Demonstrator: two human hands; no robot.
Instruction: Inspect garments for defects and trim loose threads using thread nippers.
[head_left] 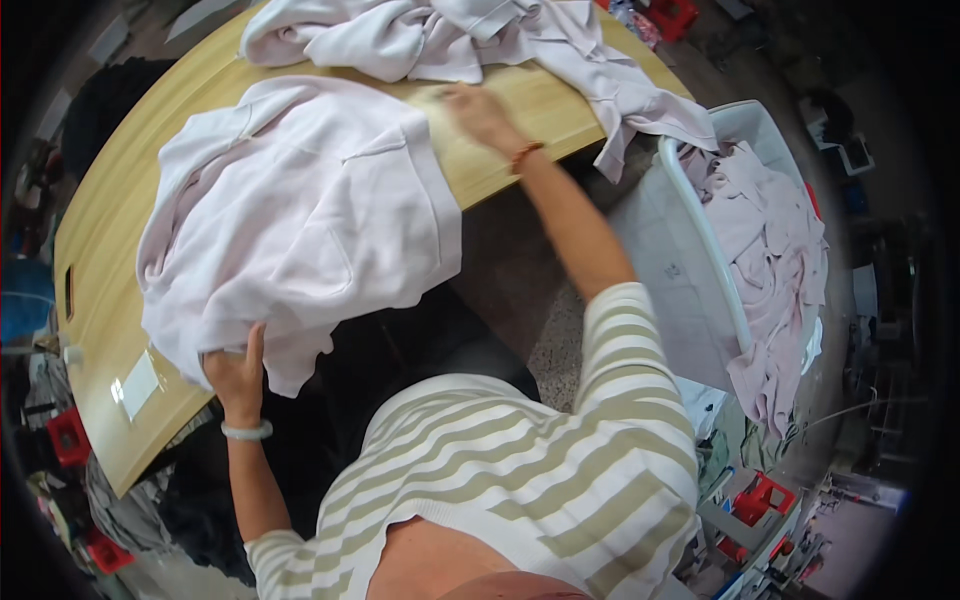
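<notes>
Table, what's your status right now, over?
Left hand: thumb over pale pink garment, fingertips hidden. Right hand: blurred, beside it. Garment partly on table, overhanging near edge. More garments bunched at far edge.

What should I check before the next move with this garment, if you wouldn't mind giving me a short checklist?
1. Left hand on the pale pink garment: ok, at its near edge, thumb on top, fingers mostly hidden.
2. Right hand off that garment: ok, to its right, over the table.
3. Right hand free of small items: cannot tell, it is blurred.
4. Garment smooth and fully on the table: not ok, creased, with its near part overhanging the edge.
5. Fabric pile wholly on the table: not ok, its right end hangs off.
6. Pink cloth inside the bin: not ok, some drapes outside.
</notes>
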